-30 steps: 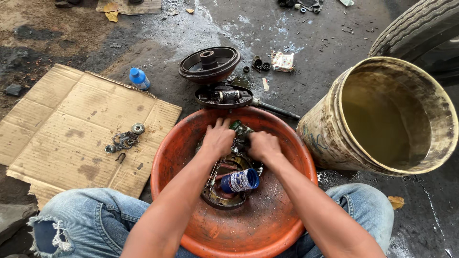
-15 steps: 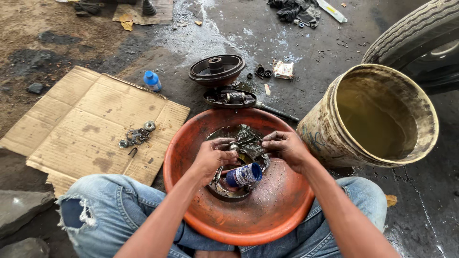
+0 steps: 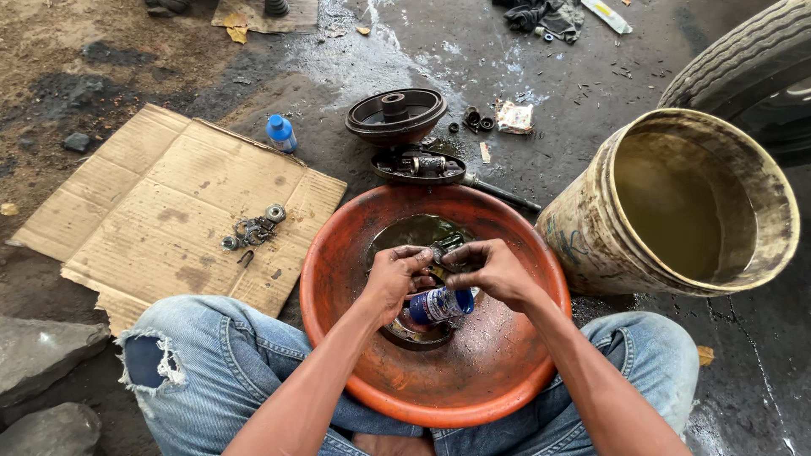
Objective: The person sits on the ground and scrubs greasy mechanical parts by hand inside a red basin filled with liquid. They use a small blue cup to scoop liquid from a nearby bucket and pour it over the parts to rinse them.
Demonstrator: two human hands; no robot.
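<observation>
Head view, only one. Person sits cross-legged w/ an orange basin [image 3: 473,388] between the knees. Both hands work over its middle. Left hand [image 3: 395,274] has fingers curled together, pinched on a small dark metal part [image 3: 438,252]; right hand [image 3: 492,268] meets it from 3 o'clock, fingertips closed on the same part. Can't tell what the part is, too small and half hidden. Just below the hands lies a blue-and-white can [image 3: 439,305], on its side, resting on a round metal piece at the basin bottom. Murky liquid [image 3: 410,232] pools at 12 o'clock inside the basin.

Doing it well, as I judge: keep the part low over the basin so anything that slips lands inside, not on the ground. Grip w/ fingertips from both sides, as now; oily metal will likely slide.

Edges & room: basin rim close to both forearms, so elbows have little play. Big dirty bucket [image 3: 676,203] sits at 2 o'clock, nearly touching the basin rim; tight on that side. At 12 o'clock, two round metal drum parts [image 3: 395,114], just past the rim. More open at 9–10 o'clock: flat cardboard [image 3: 169,219] w/ a few small rings and bits [image 3: 252,230], and a blue bottle [image 3: 280,133] beyond it. Tire [image 3: 743,59] at 1 o'clock, well apart.
</observation>
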